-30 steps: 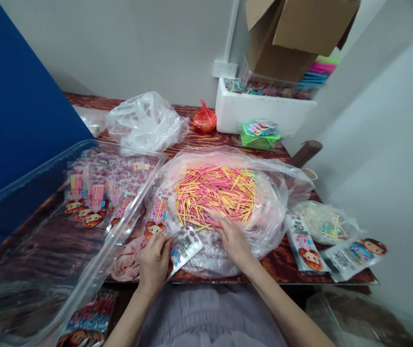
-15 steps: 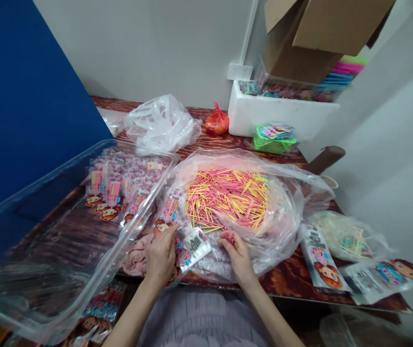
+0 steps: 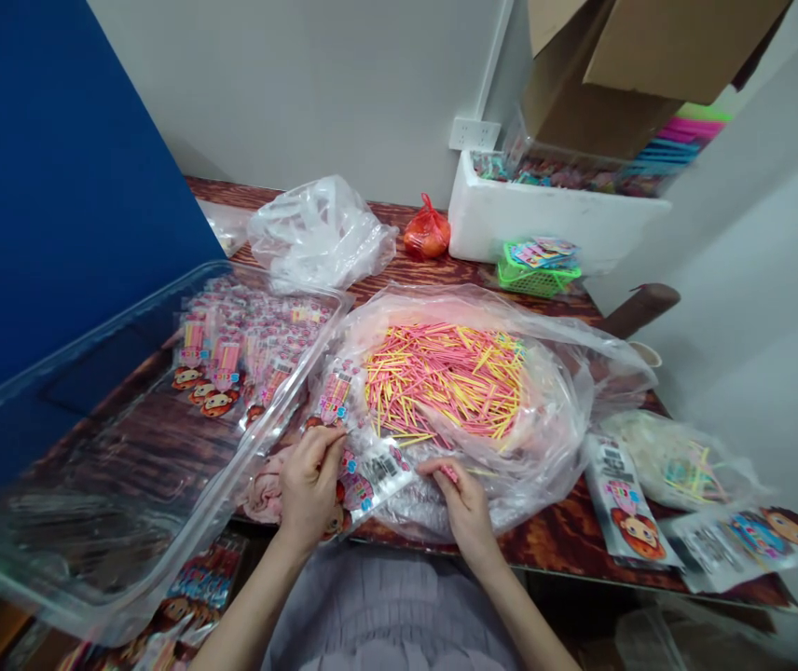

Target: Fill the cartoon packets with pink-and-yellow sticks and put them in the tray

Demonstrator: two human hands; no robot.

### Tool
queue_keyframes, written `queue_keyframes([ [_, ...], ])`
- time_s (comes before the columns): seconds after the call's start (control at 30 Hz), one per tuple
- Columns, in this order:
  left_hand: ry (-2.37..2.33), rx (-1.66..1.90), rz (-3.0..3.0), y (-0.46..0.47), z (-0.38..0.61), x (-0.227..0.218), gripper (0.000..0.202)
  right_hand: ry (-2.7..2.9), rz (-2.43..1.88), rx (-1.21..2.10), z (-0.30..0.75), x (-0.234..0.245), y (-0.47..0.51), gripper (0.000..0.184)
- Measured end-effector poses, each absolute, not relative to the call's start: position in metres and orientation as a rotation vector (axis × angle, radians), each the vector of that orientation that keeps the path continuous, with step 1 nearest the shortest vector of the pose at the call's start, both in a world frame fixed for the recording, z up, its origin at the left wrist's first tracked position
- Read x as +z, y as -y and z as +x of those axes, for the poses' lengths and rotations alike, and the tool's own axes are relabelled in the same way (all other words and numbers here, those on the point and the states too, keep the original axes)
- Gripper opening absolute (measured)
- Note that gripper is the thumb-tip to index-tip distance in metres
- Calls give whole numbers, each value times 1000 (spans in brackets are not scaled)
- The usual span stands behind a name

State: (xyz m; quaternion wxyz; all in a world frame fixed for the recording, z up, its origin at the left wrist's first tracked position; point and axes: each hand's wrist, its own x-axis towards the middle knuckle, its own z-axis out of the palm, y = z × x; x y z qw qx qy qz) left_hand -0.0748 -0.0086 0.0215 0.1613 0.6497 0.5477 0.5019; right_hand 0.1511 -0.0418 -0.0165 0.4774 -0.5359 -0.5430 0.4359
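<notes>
A heap of pink and yellow sticks [image 3: 445,377] lies in an open clear plastic bag [image 3: 553,410] at the table's middle. My right hand [image 3: 463,503] is at the bag's near edge, fingers closed on a few pink sticks. My left hand [image 3: 309,485] is closed on a small printed packet [image 3: 371,475] with a cartoon face, holding it beside the right hand. Another filled packet [image 3: 335,396] rests against the bag's left side.
A big clear plastic bin [image 3: 91,447] on the left holds several filled packets [image 3: 221,363]. Empty packets [image 3: 623,513] and a small bag of sticks [image 3: 679,457] lie on the right. A crumpled bag [image 3: 319,233], red bag [image 3: 427,233], white foam box [image 3: 553,219] and green basket [image 3: 537,275] stand behind.
My right hand has come back from the stick heap toward me with a few pink sticks pinched in it, close to the packet in my left hand. The view has shifted left.
</notes>
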Motion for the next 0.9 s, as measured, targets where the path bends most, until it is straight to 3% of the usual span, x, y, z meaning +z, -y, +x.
queue_keyframes([
  [0.33, -1548, 1393, 1634, 11, -72, 20, 17, 1368, -1349, 1014, 148, -7, 33, 22],
  [0.67, -1532, 1368, 1551, 14, -73, 18, 16, 2568, -1625, 145, 137, 9, -5, 24],
  [0.9, -1528, 1335, 1551, 17, -78, 13, 16, 2467, -1670, 153, 136, 6, -11, 24],
])
